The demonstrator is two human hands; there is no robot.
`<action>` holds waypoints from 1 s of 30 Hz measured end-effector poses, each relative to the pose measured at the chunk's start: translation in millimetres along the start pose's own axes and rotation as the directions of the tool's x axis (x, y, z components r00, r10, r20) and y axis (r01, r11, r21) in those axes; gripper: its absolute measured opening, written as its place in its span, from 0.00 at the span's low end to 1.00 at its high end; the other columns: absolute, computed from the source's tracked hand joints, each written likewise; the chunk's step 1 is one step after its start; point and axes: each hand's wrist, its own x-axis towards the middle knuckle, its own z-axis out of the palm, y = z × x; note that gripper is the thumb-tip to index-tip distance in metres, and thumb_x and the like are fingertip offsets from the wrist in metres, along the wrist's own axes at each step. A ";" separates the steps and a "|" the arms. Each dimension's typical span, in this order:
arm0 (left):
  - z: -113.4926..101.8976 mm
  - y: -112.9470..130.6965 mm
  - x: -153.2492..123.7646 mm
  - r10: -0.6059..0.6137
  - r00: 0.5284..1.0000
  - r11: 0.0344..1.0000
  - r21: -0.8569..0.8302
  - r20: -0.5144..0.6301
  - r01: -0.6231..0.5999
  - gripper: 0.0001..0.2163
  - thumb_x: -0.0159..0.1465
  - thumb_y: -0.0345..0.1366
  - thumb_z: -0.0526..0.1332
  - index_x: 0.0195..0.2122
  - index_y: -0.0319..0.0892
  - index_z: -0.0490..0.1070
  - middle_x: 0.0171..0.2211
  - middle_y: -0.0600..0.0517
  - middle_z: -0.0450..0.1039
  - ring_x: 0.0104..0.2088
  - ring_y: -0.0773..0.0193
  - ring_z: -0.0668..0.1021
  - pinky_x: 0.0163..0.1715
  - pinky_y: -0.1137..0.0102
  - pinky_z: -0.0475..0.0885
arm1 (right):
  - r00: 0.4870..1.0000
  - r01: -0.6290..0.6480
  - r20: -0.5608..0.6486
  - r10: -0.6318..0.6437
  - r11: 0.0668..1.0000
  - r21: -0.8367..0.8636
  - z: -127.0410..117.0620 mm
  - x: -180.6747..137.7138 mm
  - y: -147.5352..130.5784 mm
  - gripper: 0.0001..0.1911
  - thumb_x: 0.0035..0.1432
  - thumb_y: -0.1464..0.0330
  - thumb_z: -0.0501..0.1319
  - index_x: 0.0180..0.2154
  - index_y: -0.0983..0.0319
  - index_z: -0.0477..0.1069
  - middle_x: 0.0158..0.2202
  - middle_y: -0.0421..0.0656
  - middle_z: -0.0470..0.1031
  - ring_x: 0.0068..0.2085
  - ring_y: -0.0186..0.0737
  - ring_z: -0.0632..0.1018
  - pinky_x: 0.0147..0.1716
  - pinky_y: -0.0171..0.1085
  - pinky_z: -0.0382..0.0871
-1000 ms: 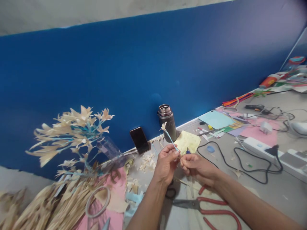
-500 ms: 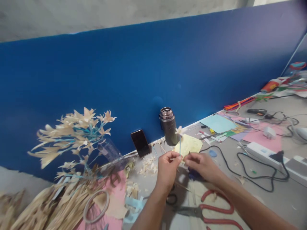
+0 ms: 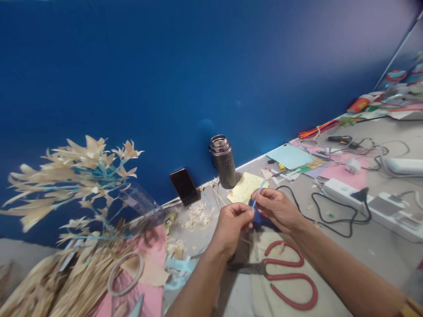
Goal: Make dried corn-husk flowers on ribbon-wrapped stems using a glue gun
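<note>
Between both hands a small pale flower (image 3: 266, 173) on a light-blue stem (image 3: 259, 192) leans to the right. My left hand (image 3: 234, 222) is closed in a pinch on the stem's lower end. Higher up, the fingers of my right hand (image 3: 277, 208) are pressed together at the same stem. Just behind the fingertips lies a dark blue object (image 3: 258, 221), partly hidden, so its kind is unclear. Red-handled scissors (image 3: 264, 267) rest below the hands on a pale cloth (image 3: 264, 295).
A dark open flask (image 3: 223, 165) and a leaning phone (image 3: 184, 187) stand by the blue wall. At left, pale flowers (image 3: 89, 163) on blue stems rise above dried husks (image 3: 56, 281) and a tape ring (image 3: 113, 286). A power strip (image 3: 343, 196) with black cables lies right.
The view has tilted down and shifted right. My right hand has come up onto the stem, and the flower now leans right instead of standing upright.
</note>
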 end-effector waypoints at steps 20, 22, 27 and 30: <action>-44.4 6.2 -22.9 -0.161 0.986 0.928 -0.334 0.043 0.167 0.13 0.54 0.39 0.68 0.26 0.42 0.63 0.14 0.63 0.54 0.12 0.78 0.49 0.12 0.79 0.43 | 0.999 0.035 -0.003 -0.036 0.956 0.292 -7.7 4.4 -17.7 0.14 0.48 0.61 0.76 0.30 0.59 0.75 0.32 0.38 0.68 0.30 0.33 0.66 0.29 0.33 0.67; -46.0 10.5 -31.1 -0.138 0.989 0.943 -0.300 0.049 0.146 0.15 0.57 0.43 0.66 0.23 0.43 0.60 0.13 0.63 0.51 0.12 0.77 0.48 0.12 0.78 0.43 | 1.000 0.009 0.025 -0.016 0.963 0.268 -4.3 2.1 -15.5 0.14 0.47 0.61 0.76 0.29 0.60 0.75 0.31 0.38 0.67 0.29 0.33 0.66 0.28 0.33 0.66; -32.5 10.6 -44.1 0.026 0.991 0.999 0.043 -0.131 -0.020 0.15 0.58 0.45 0.66 0.24 0.41 0.68 0.13 0.58 0.61 0.14 0.73 0.61 0.16 0.77 0.54 | 0.997 -0.028 0.079 0.014 0.984 0.175 0.8 -4.8 -5.8 0.14 0.49 0.59 0.75 0.30 0.61 0.77 0.30 0.39 0.68 0.30 0.34 0.67 0.29 0.34 0.65; -25.1 6.3 -44.9 0.127 0.971 0.991 0.078 -0.201 -0.113 0.12 0.54 0.41 0.70 0.26 0.40 0.71 0.19 0.55 0.68 0.21 0.71 0.68 0.23 0.76 0.61 | 0.993 -0.039 0.115 0.031 0.997 0.073 2.5 -9.6 2.4 0.15 0.50 0.57 0.74 0.32 0.60 0.78 0.29 0.40 0.69 0.30 0.36 0.68 0.29 0.35 0.64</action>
